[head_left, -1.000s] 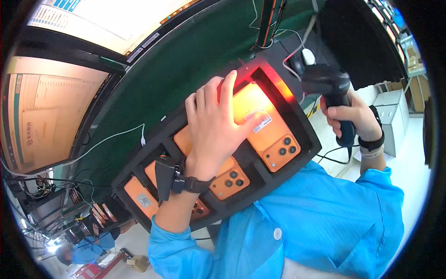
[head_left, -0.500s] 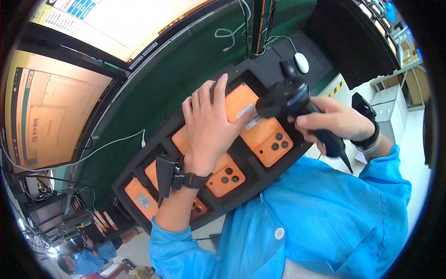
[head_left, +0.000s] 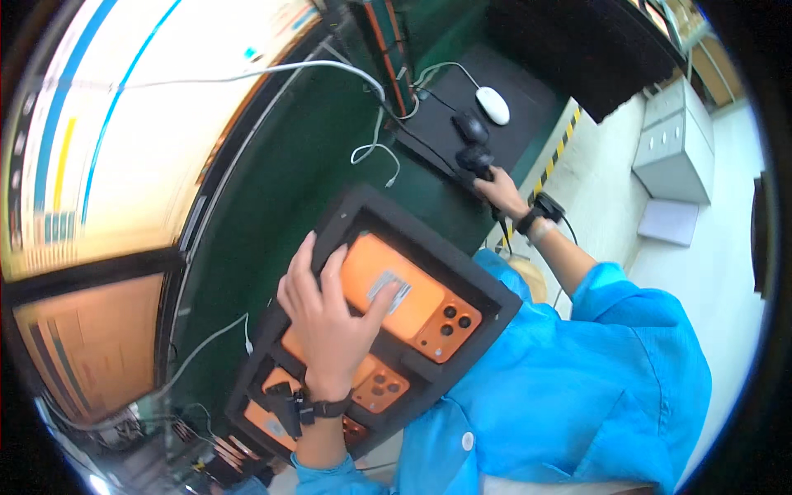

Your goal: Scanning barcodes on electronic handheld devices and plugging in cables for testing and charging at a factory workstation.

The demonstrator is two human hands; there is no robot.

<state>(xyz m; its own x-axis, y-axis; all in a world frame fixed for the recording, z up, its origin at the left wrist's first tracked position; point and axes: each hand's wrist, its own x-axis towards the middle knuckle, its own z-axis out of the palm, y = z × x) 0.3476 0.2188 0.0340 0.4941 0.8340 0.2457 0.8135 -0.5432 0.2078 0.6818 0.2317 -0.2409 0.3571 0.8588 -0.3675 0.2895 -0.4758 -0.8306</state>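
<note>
At a green-topped workbench [head_left: 223, 264], below two lit monitors. Black foam tray [head_left: 363, 200] lies aslant in front of the worker's blue coat [head_left: 569, 388], orange smartphones bedded in its compartments, camera sides up.

Left hand [head_left: 328, 334]: laid across the tray, fingers spread and loosely curved, not closed around anything. Thumb over the white label [head_left: 402, 295] on the uppermost phone [head_left: 417, 318]; fingertips by that phone's far end and the compartment wall. This phone sits in its slot, three-lens camera block toward the coat. Next phone [head_left: 384, 386] partly under the hand, camera end showing; farther ones partly covered by hand and wrist. Boxy black device [head_left: 283, 404] strapped at the left wrist.

Right hand [head_left: 503, 195]: arm stretched well away from the tray, fingers closed on a black handheld barcode scanner [head_left: 476, 159]. Scanner head just beside a black mouse [head_left: 470, 127]; whether the scanner rests on the dark surface there, cannot tell. White mouse [head_left: 493, 106] next to the black one. Loose white cable end [head_left: 390, 181] between tray and scanner. Yellow-and-black striped tape [head_left: 563, 148] beyond, grey cabinet [head_left: 678, 144] farther right.
</note>
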